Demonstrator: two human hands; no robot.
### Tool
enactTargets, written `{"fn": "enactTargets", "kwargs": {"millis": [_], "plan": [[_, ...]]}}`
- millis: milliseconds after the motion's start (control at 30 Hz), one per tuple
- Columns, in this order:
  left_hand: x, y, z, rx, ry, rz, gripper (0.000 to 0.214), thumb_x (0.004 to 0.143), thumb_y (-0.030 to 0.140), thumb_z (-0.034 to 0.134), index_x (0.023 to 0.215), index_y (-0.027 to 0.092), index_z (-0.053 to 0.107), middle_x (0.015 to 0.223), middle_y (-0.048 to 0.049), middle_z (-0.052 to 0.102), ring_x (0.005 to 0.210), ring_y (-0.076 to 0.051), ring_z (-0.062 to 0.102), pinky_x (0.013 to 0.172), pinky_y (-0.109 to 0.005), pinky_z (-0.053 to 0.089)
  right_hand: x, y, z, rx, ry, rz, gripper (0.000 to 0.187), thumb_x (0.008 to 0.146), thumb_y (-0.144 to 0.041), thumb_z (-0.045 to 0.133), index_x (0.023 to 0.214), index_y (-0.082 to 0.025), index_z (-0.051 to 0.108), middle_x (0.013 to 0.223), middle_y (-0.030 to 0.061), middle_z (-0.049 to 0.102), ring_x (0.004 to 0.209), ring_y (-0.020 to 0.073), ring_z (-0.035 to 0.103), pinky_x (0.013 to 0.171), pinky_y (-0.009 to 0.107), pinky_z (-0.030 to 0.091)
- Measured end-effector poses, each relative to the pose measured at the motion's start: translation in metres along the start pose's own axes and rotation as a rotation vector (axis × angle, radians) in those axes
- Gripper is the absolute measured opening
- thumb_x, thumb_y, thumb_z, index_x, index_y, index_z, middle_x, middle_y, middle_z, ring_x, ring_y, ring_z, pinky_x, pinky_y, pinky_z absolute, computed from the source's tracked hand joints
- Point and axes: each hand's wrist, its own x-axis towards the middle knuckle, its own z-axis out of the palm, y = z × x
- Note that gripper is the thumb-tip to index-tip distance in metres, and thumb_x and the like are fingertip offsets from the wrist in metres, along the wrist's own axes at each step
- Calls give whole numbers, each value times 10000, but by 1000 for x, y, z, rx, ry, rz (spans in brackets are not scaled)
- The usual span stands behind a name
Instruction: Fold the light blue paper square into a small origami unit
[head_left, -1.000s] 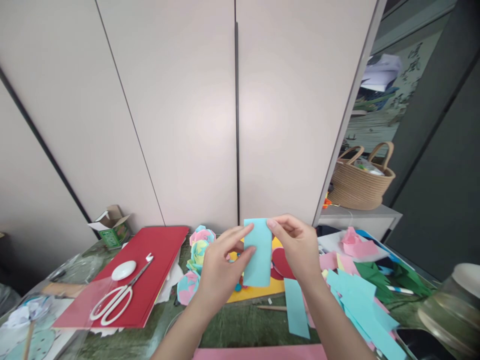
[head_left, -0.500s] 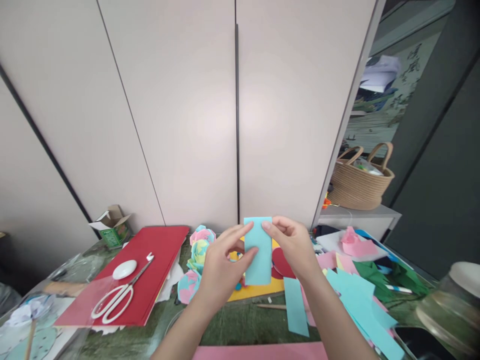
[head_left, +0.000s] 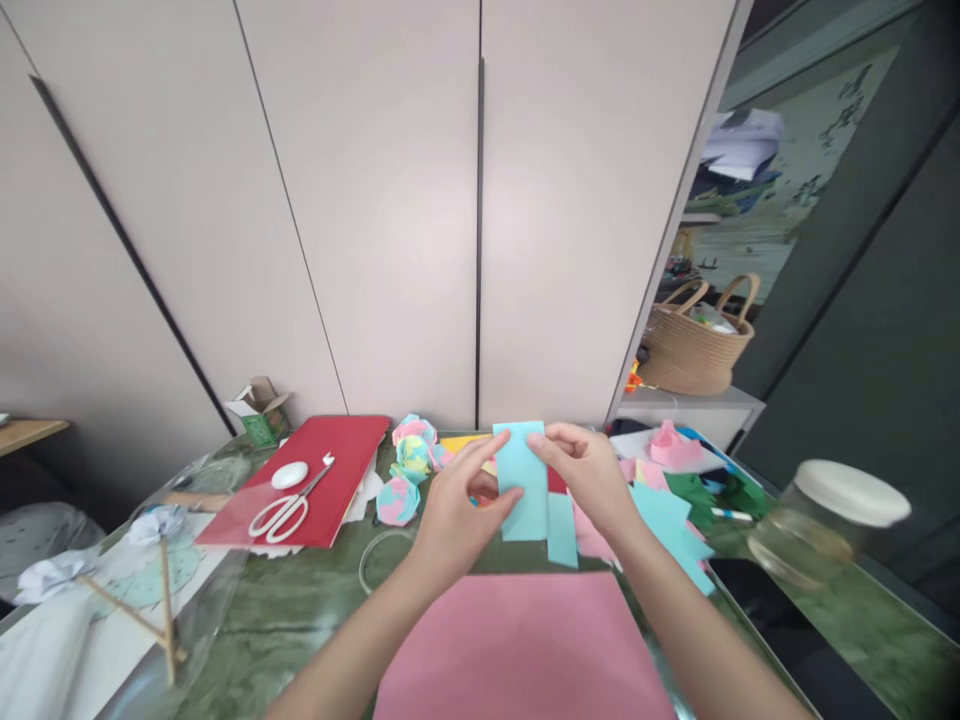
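Both hands hold one light blue paper strip upright above the green table. My left hand pinches its left edge between thumb and fingers. My right hand pinches the upper right edge. Right below the hands lies a large pink sheet. A second blue strip lies flat on the table just behind the held one.
White scissors and a white oval object rest on a red sheet at left. Paper flowers sit behind my left hand, loose coloured scraps at right. A lidded glass jar and a woven basket stand right.
The view has tilted down and pulled back, so the pink sheet and jar show more fully. Both hands keep their pinch on the blue strip, now lower over the table.
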Motion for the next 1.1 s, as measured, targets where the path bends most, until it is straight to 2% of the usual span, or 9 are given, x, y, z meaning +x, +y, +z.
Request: {"fn": "enactTargets", "kwargs": {"millis": [133,233,367,533,667,733,833,933,1100], "plan": [[-38,1,7,-7,-57,-58,547,683,151,574,1200,274,444,1176,-75,460,569,-44,496,606,-238,499,-45,10,-7,56,-94,112,221,669,-363,610,606,-161,549,561,-40,500,532,86,446,515,209,354],[-70,-1,14,-58,-137,-108,564,679,143,572,1208,275,429,1199,-80,439,572,-46,503,596,-241,502,-80,21,-10,49,-81,209,233,673,-374,610,614,-159,543,564,-39,512,516,84,445,505,211,348],[-110,-2,21,-98,-195,-178,597,686,126,555,1236,284,382,1211,-82,418,582,-42,510,582,-224,494,-122,36,-9,1,-54,261,247,683,-369,605,598,-153,524,550,-34,482,507,80,415,495,212,333],[-144,-5,24,-78,-203,-207,577,689,134,554,1226,272,394,1173,-80,445,589,-49,515,590,-233,499,-154,47,-2,17,-55,295,265,676,-389,598,581,-157,514,535,-25,472,504,87,413,483,214,344],[-158,-8,20,-63,-175,-205,557,708,148,543,1228,276,392,1182,-81,431,587,-44,512,597,-231,495,-165,49,5,3,-60,283,279,677,-391,596,564,-159,490,518,-37,418,486,75,360,455,205,308],[-161,-9,18,-33,-175,-191,471,720,159,536,1173,270,467,1159,-73,440,580,-39,495,597,-224,488,-168,50,8,6,-63,281,282,680,-393,593,565,-161,484,518,-40,400,485,73,342,450,204,294],[-163,-9,15,5,-228,-173,334,733,171,528,1054,249,575,1011,-51,507,621,-61,488,586,-206,474,-173,51,10,18,-74,282,277,694,-390,583,573,-161,483,517,-44,383,487,71,326,448,204,275],[-165,-6,15,5,-260,-165,373,729,155,526,1089,250,553,900,-37,528,670,-84,495,587,-198,463,-177,52,10,31,-84,275,259,698,-364,585,576,-157,489,510,-51,368,481,65,307,443,202,252],[-167,-5,15,0,-276,-156,463,712,134,535,1157,257,492,912,-29,504,647,-73,481,619,-211,458,-176,53,7,70,-126,258,250,692,-337,601,568,-159,477,524,-57,376,491,66,327,463,202,266]]}}
